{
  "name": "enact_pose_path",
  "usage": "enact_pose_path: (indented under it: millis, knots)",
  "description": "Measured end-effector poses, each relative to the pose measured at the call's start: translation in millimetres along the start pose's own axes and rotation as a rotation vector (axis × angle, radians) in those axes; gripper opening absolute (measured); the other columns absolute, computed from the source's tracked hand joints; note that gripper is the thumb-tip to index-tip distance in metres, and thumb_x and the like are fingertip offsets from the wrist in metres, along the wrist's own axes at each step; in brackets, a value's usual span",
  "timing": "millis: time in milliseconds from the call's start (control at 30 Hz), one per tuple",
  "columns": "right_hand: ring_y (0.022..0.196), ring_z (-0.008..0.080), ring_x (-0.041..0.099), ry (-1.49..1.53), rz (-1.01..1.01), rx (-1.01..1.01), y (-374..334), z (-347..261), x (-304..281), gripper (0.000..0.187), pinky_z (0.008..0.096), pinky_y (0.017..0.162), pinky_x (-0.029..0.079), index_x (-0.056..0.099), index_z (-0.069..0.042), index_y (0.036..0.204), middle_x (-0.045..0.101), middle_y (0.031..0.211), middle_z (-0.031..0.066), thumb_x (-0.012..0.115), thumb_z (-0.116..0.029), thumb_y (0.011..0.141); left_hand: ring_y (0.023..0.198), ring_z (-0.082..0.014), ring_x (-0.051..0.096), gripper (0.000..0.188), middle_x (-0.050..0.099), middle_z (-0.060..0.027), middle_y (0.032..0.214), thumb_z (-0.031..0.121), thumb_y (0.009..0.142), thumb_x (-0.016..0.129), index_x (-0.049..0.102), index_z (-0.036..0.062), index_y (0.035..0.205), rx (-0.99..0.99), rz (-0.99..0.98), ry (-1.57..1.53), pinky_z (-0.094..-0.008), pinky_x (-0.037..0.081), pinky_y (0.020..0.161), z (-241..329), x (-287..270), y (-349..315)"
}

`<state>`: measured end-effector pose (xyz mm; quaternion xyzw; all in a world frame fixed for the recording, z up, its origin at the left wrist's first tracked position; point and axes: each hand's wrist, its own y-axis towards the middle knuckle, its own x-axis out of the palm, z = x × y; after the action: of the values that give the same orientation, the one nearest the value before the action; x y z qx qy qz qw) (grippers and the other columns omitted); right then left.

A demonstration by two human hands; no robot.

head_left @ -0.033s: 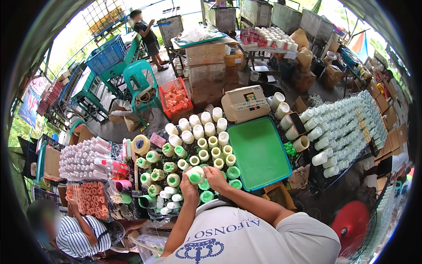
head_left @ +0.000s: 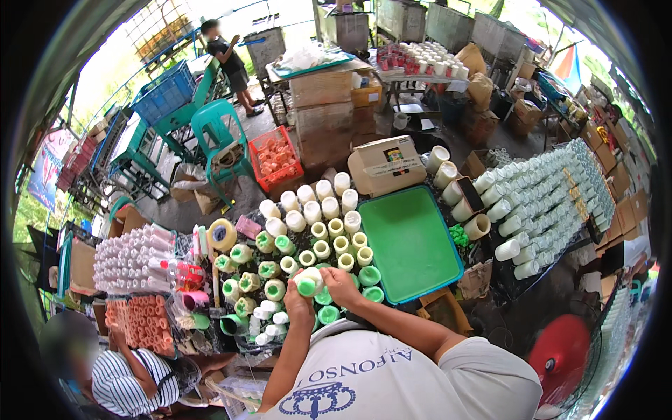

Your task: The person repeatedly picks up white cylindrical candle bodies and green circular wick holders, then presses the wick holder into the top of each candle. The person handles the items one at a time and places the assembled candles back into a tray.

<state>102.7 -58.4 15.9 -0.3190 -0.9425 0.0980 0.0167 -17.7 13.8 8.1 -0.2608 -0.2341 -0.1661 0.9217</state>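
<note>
Between my hands, close to my chest, is a short cream candle-like cylinder [head_left: 309, 282] with a green end facing me. My left hand [head_left: 299, 301] wraps its left side, and my right hand [head_left: 341, 288] grips it from the right. Just beyond stand rows of hollow cream cylinders [head_left: 320, 249] and taller whitish ones [head_left: 312, 211]. To the left are cream cylinders with rough green tops [head_left: 269, 269], with small white cylinders [head_left: 270, 308] lying nearer me. Green round-topped pieces [head_left: 328, 313] sit by my hands, partly hidden by them.
A green tray [head_left: 409, 245] lies to the right, with a cardboard box [head_left: 387, 165] behind it. Rows of clear glasses [head_left: 539, 203] fill the far right table. An orange crate [head_left: 278, 159] stands beyond. Another person [head_left: 133, 378] sits at lower left; a red round fan [head_left: 560, 360] is at lower right.
The whole view has shifted slightly, so the scene sits a little further left. Both hands keep hold of the cylinder, whose green end appears tipped slightly lower.
</note>
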Motion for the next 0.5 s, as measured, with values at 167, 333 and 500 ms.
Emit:
enact_pose_path:
  millis: [167,333,500]
  knots:
    - [0.081,0.0105,0.060,0.064,-0.027,0.039,9,21,3,0.040,0.0299,0.075,0.050,0.071,0.004,0.108,0.071,0.091,0.0051,0.051,-0.030,0.111,0.113,-0.0251,0.069,0.044,0.069,-0.0140,0.126,0.034,0.116,0.035,0.060,0.0014,0.132,-0.064,0.090,-0.106,-0.0402,0.060,0.096,-1,-3,4]
    - [0.088,0.0057,0.058,0.230,-0.055,0.038,11,25,7,0.037,0.0247,0.080,0.049,0.072,0.003,0.113,0.070,0.099,-0.0015,0.051,-0.027,0.113,0.110,-0.0251,0.069,0.039,0.068,-0.0119,0.121,0.035,0.115,0.038,0.057,0.0037,0.126,-0.046,-0.027,-0.170,-0.0410,0.059,0.095,-12,-27,16]
    - [0.094,0.0060,0.061,0.322,-0.083,0.056,3,19,10,0.033,0.0233,0.084,0.049,0.073,0.002,0.114,0.071,0.103,-0.0014,0.054,-0.024,0.112,0.108,-0.0279,0.068,0.038,0.066,-0.0126,0.115,0.035,0.116,0.034,0.055,0.0043,0.123,-0.122,0.020,-0.278,-0.0453,0.056,0.099,-18,-30,22]
